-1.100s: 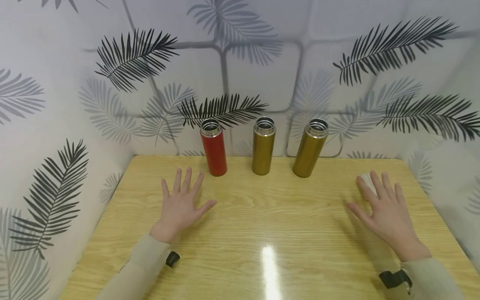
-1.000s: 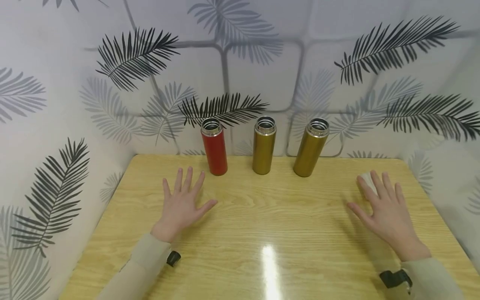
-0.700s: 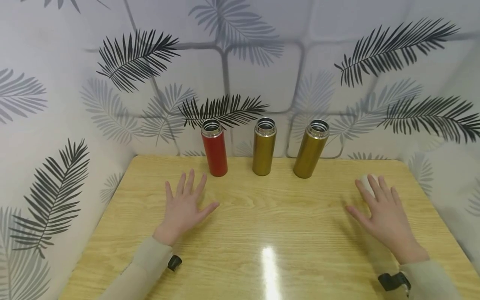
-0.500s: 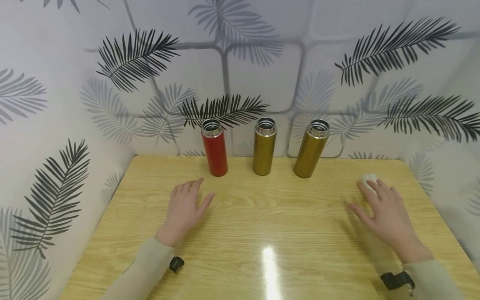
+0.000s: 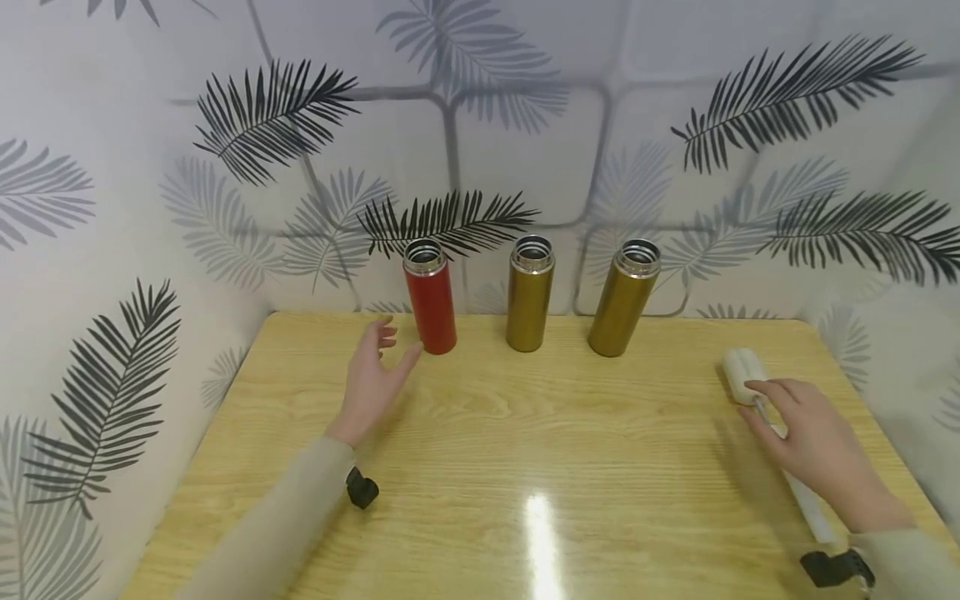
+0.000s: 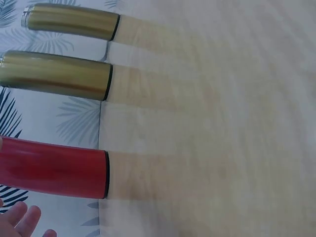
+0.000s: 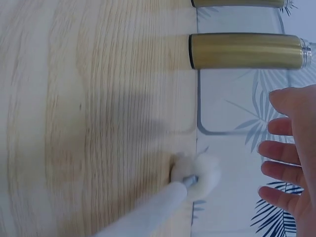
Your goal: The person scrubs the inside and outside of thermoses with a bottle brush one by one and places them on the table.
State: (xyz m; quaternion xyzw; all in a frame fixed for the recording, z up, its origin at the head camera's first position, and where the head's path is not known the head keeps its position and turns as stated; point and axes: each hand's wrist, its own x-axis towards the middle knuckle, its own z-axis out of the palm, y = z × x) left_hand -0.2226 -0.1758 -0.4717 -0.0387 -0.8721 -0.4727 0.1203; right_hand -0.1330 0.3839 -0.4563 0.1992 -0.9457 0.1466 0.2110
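Observation:
My left hand (image 5: 371, 379) is just left of a red thermos flask (image 5: 432, 307), its fingers loosely bent and the thumb pointing at the flask's lower side. In the left wrist view, fingertips (image 6: 30, 218) show beside the red flask, with a gap between them. My right hand (image 5: 817, 442) hovers over a white bottle brush (image 5: 808, 504) lying on the table, fingers spread and relaxed. The sponge head (image 5: 742, 375) points toward the wall. The right wrist view shows the brush handle (image 7: 153, 210) apart from the fingers. Part of the handle is hidden under the hand in the head view.
A gold flask (image 5: 529, 296) stands upright in the middle, and another gold flask (image 5: 624, 300) is to its right. All three flasks are lidless, near the back edge of the wooden table (image 5: 480, 450). A leaf-patterned wall (image 5: 525, 158) rises behind.
My left hand has moved forward to the red flask, its spread fingers now bent. My right hand has drawn back and right, uncovering the brush's sponge head. Flasks and brush stay in place.

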